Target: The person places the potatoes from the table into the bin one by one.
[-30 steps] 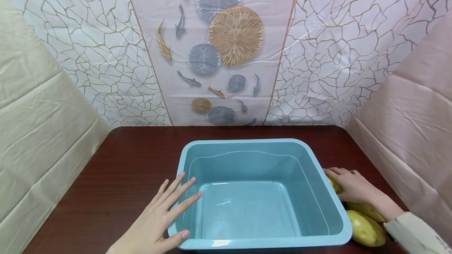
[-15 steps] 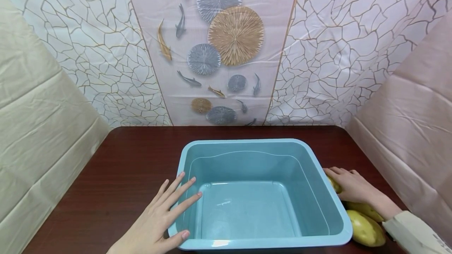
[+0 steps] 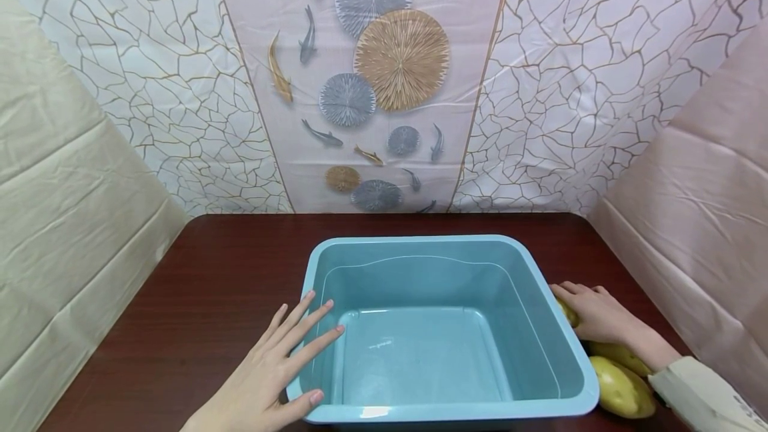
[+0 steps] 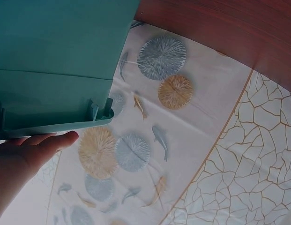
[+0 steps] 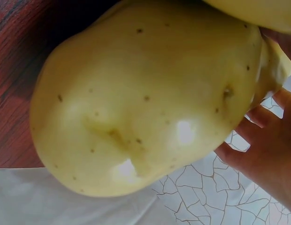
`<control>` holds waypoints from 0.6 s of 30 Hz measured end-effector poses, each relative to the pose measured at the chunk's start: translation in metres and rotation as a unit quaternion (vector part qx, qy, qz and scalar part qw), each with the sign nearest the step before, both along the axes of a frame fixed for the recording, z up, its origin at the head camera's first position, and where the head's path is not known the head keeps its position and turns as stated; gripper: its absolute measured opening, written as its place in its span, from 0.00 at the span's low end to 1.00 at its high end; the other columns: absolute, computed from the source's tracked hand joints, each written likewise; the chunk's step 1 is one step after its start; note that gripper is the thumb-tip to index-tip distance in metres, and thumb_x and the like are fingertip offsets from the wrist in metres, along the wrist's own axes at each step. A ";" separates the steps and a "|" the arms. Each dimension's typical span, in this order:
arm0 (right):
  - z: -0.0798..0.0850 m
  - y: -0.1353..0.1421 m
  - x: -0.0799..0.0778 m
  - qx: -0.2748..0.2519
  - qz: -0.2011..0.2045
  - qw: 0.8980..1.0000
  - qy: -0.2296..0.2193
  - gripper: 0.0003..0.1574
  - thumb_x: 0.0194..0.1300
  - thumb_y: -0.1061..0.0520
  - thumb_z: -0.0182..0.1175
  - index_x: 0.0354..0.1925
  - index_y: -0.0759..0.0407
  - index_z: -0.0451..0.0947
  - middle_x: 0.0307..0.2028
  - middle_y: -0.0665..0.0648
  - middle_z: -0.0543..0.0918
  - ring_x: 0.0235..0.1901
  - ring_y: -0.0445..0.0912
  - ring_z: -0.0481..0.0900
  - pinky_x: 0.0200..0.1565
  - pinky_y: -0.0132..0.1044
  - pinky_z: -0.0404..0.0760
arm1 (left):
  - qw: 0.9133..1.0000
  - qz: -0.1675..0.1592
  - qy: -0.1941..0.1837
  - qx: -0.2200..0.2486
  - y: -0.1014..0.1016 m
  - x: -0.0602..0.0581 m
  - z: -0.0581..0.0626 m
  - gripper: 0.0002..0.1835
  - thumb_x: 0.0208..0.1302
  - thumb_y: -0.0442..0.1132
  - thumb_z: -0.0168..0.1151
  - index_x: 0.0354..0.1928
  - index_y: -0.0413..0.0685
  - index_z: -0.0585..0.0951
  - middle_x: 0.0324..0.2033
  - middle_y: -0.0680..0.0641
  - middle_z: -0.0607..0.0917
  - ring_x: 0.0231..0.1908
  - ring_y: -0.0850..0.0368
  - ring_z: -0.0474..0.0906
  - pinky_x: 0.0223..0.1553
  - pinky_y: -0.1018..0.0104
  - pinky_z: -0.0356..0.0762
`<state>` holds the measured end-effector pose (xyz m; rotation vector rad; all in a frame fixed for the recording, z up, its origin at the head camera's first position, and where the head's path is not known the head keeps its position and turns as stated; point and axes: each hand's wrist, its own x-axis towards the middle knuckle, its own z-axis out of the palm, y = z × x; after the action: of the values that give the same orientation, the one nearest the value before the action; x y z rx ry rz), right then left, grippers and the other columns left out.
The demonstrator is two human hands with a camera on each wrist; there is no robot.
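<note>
A light-blue plastic tub (image 3: 414, 412) stands on the table with nothing in it. Fingers spread, my left hand (image 3: 264, 369) lies over its left rim. From below, the left wrist view shows that hand (image 4: 23, 161) at the rim of the tub (image 4: 51, 51). To the tub's right, my right hand (image 3: 603, 315) holds a yellow potato (image 3: 566, 312), mostly hidden by the fingers. Two more potatoes lie nearer, one partly under the forearm (image 3: 624, 357) and one in front (image 3: 621, 389). A large spotted potato (image 5: 136, 103) fills the right wrist view, with my fingers beyond it.
The dark red-brown table (image 3: 180, 325) extends left of the tub and behind it. A patterned cloth (image 3: 396, 152) hangs at the back. Plain cloth walls close in the left side (image 3: 72, 219) and the right side (image 3: 690, 205), the right one close to my right arm.
</note>
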<state>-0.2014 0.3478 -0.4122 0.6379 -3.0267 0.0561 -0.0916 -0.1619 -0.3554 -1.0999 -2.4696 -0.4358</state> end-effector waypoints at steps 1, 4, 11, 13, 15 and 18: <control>0.000 0.000 0.000 0.001 0.002 1.000 0.001 0.45 0.35 0.43 0.70 0.53 0.57 0.71 0.43 0.53 0.78 0.43 0.49 0.75 0.38 0.50 0.67 | 1.000 0.001 0.001 0.002 0.000 0.000 0.000 0.35 0.55 0.57 0.54 0.65 0.61 0.60 0.67 0.51 0.57 0.68 0.47 0.47 0.65 0.70 0.20; 0.001 0.001 -0.001 0.006 0.003 1.000 0.005 0.44 0.35 0.42 0.70 0.52 0.56 0.72 0.41 0.51 0.78 0.41 0.47 0.75 0.37 0.48 0.66 | 1.000 0.005 0.003 0.003 0.001 0.000 -0.001 0.35 0.54 0.57 0.54 0.65 0.62 0.59 0.67 0.51 0.57 0.68 0.46 0.48 0.65 0.70 0.20; 0.003 0.005 -0.002 0.008 0.007 1.000 0.017 0.46 0.32 0.34 0.69 0.50 0.51 0.72 0.38 0.46 0.76 0.35 0.39 0.71 0.33 0.42 0.65 | 1.000 0.008 -0.004 0.002 0.001 0.000 -0.001 0.36 0.53 0.56 0.55 0.65 0.63 0.59 0.67 0.52 0.57 0.68 0.46 0.47 0.65 0.71 0.19; 0.006 0.005 -0.001 0.007 0.009 1.000 0.022 0.46 0.32 0.33 0.69 0.50 0.50 0.72 0.38 0.45 0.76 0.34 0.39 0.71 0.33 0.42 0.65 | 1.000 0.008 -0.003 0.005 0.001 0.000 -0.001 0.36 0.53 0.56 0.55 0.65 0.63 0.59 0.67 0.52 0.57 0.68 0.46 0.48 0.65 0.71 0.19; 0.008 0.005 -0.001 0.005 0.011 1.000 0.027 0.46 0.32 0.32 0.68 0.50 0.50 0.72 0.37 0.45 0.76 0.34 0.38 0.71 0.33 0.42 0.65 | 1.000 0.008 -0.002 0.006 0.001 0.000 -0.001 0.35 0.53 0.56 0.55 0.65 0.62 0.59 0.67 0.52 0.57 0.68 0.47 0.48 0.65 0.71 0.20; 0.011 0.006 0.000 0.005 0.012 0.999 0.035 0.46 0.32 0.31 0.68 0.50 0.50 0.72 0.37 0.45 0.76 0.34 0.38 0.71 0.34 0.42 0.65 | 1.000 0.009 -0.002 0.007 0.002 0.000 -0.001 0.35 0.53 0.56 0.55 0.65 0.63 0.59 0.67 0.52 0.57 0.68 0.47 0.47 0.65 0.71 0.20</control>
<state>-0.2016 0.3534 -0.4011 0.6627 -2.9552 0.0194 -0.0915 -0.1604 -0.3565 -1.0721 -2.4733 -0.4495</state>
